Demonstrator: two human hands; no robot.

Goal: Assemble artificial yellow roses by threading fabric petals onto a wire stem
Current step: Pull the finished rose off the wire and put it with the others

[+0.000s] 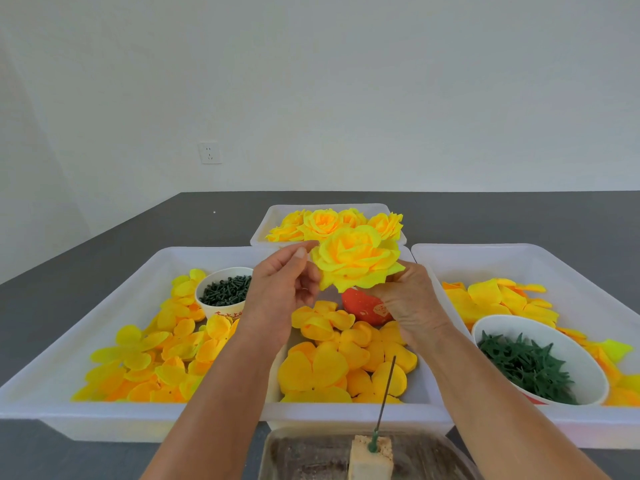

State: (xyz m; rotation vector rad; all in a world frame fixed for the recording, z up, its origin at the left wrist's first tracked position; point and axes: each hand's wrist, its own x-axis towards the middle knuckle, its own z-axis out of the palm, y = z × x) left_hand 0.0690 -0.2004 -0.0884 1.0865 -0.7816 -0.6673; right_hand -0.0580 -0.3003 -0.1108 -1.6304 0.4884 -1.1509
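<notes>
A full yellow rose (pixel 356 259) is held up over the middle tray. My right hand (pixel 410 306) grips it from underneath, its fingers hidden behind the petals. My left hand (pixel 284 289) is at the rose's left edge with thumb and forefinger close to an outer petal; whether they touch it I cannot tell. Loose yellow fabric petals (pixel 332 362) lie in the middle tray below. A thin dark wire stem (pixel 386 393) stands upright in a foam block (pixel 371 457) at the near edge.
The left white tray (pixel 41 407) holds petals and a cup of dark green pegs (pixel 227 289). In the right tray (pixel 519 251) lie petals and a bowl of green calyxes (pixel 526 365). Finished roses (pixel 325 221) fill a far tray. A red object (pixel 365 306) sits under the rose.
</notes>
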